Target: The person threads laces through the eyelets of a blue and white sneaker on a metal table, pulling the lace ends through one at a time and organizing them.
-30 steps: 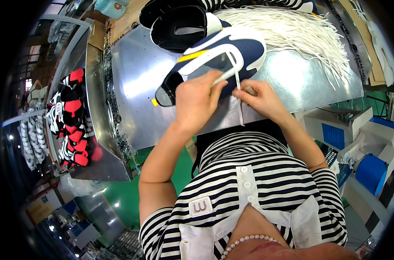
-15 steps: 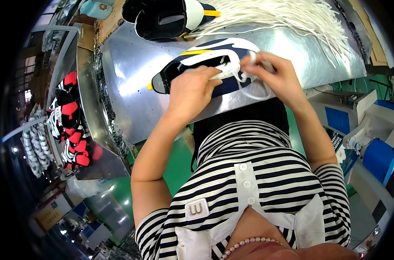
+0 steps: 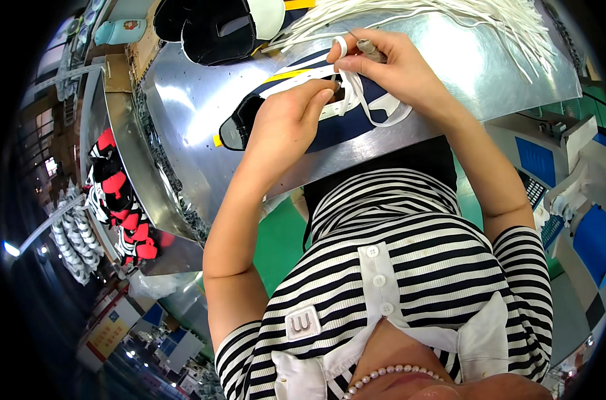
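Shoe upper, one: left hand pinching its edge; right hand holding one handled tool, white lace.

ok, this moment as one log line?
left hand: on navy-white shoe | right hand: holding grey-brown tool, white lace | nearby: loose strand pile, black-lined shoe

Shoe partly behind left fingers
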Available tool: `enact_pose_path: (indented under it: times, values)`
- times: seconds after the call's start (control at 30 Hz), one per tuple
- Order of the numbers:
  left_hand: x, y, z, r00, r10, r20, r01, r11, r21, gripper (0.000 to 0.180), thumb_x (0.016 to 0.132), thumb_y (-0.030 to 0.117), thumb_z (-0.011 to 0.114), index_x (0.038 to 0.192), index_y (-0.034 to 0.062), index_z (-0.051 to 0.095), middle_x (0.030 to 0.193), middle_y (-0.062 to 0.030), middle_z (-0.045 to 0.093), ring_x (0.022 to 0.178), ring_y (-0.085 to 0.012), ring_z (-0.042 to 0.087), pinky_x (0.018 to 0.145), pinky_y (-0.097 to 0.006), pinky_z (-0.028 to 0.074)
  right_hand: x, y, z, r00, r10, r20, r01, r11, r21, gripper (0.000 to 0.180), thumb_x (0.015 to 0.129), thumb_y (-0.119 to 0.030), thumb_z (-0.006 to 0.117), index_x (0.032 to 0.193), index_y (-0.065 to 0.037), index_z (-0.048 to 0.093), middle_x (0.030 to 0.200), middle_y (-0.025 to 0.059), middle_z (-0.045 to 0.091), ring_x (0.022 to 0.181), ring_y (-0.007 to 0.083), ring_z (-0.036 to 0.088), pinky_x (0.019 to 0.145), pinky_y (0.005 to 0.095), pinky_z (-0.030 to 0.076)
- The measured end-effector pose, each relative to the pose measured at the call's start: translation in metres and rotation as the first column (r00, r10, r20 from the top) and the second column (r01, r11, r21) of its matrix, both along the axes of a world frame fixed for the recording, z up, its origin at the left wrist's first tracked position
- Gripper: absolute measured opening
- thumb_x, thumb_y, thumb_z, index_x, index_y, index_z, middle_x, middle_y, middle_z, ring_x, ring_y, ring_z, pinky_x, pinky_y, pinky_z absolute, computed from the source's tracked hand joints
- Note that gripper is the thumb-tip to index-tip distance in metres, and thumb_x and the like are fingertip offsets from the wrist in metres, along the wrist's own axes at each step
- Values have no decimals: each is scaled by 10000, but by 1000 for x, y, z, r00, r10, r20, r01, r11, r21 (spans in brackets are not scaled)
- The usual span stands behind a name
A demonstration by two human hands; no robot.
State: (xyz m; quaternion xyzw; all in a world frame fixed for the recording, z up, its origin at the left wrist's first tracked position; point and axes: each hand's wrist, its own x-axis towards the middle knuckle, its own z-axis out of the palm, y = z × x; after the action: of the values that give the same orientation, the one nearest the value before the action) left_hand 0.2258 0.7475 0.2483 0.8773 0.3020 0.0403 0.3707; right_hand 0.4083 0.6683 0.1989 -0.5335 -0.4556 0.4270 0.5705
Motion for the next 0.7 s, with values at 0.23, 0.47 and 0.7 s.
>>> enact_pose_path:
  times: [0.23, 0.47, 0.7]
  values:
    - [13, -7, -1, 991, -3, -131, 23, 988, 152, 281, 886, 343, 681, 934, 70, 724, 751, -85, 693, 672, -220, 653, 633, -323, 484, -6, 2, -5, 975, -168, 146, 160, 985, 63, 223, 908, -154, 672, 1063, -1, 628, 925, 67, 694, 814, 102, 630, 733, 244, 498]
    - [16, -6, -16, 992, 98, -74, -77, 966, 247, 344, 838, 429, 698, 723, 104, 699, 582, -50, 613, 535, -260, 586, 520, -361, 446, -7, -46, 7, 939, -233, 254, 239, 971, 6, 293, 886, -213, 680, 1009, 10, 537, 785, 160, 638, 665, 260, 608, 625, 348, 471]
    - [20, -5, -18, 991, 114, -75, -97, 975, 198, 372, 831, 417, 707, 678, 80, 666, 549, -37, 581, 494, -233, 547, 509, -353, 419, -19, -72, 4, 939, -107, 326, 152, 982, -115, 174, 866, -169, 649, 870, -4, 594, 615, 141, 578, 556, 288, 574, 556, 371, 433]
